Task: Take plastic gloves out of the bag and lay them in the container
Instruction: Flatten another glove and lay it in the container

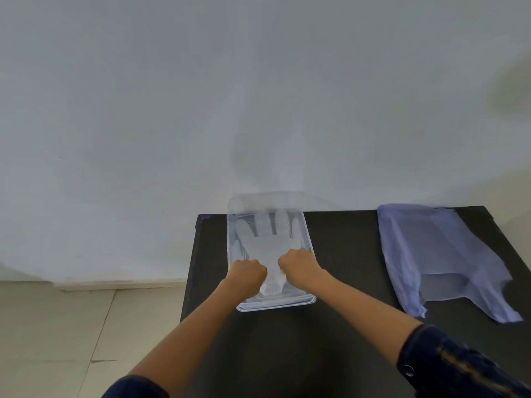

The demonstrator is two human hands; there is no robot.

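Table (344,282), dark and flat-topped, carries a pale blue thin plastic bag (436,254) near its right edge and a clear rectangular plastic container (240,305) at its far left corner. Inside lies a translucent plastic glove (267,239), fingers pointing away, its cuff pinched between the clenched left hand (248,272) and right hand (298,265).

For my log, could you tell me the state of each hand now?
Left hand: closed on the cuff of the clear plastic glove.
Right hand: closed on the same cuff.
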